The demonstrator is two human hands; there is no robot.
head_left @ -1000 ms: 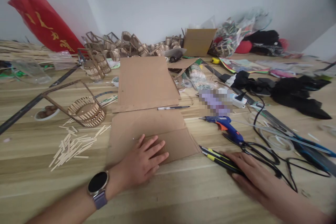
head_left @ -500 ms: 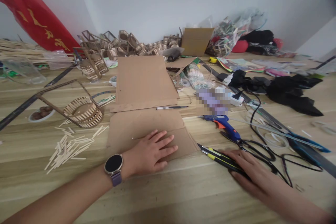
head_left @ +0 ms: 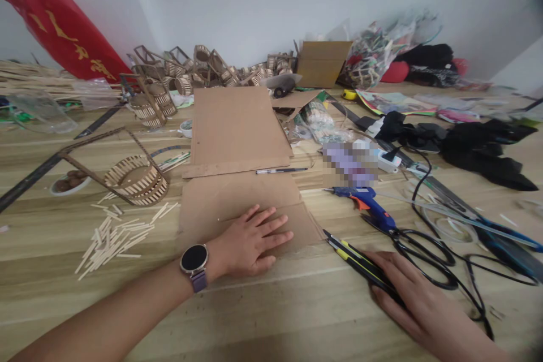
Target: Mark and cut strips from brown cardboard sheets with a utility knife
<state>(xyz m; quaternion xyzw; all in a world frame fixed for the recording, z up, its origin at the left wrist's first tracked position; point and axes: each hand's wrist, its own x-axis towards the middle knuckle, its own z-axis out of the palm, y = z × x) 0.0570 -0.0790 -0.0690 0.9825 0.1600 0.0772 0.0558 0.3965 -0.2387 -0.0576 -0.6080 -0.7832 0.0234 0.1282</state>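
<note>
My left hand [head_left: 254, 240], fingers spread, lies flat on a brown cardboard sheet [head_left: 237, 195] near the table's front. A watch [head_left: 194, 260] circles that wrist. At the right, my right hand [head_left: 409, 288] is closed around the rear of a black and yellow utility knife [head_left: 360, 263]. The knife rests low over the tabletop, pointing up and left toward the sheet's right corner; a second slim dark tool seems to lie along it, its kind unclear. Just beyond the sheet is a larger cardboard piece [head_left: 240, 127], with a pen [head_left: 281, 170] along its front edge.
Beside my right hand lie black-handled scissors [head_left: 428, 254] and a blue glue gun [head_left: 373, 203]. To the left are loose wooden sticks [head_left: 114, 240], a small wooden bucket [head_left: 138, 181] and a bowl of brown balls [head_left: 70, 182]. Several more buckets and a cardboard box [head_left: 324, 62] stand along the wall.
The view has shifted slightly, so most things appear a little farther right. My left hand stays flat on the cardboard, and my right hand keeps its hold on the utility knife.
</note>
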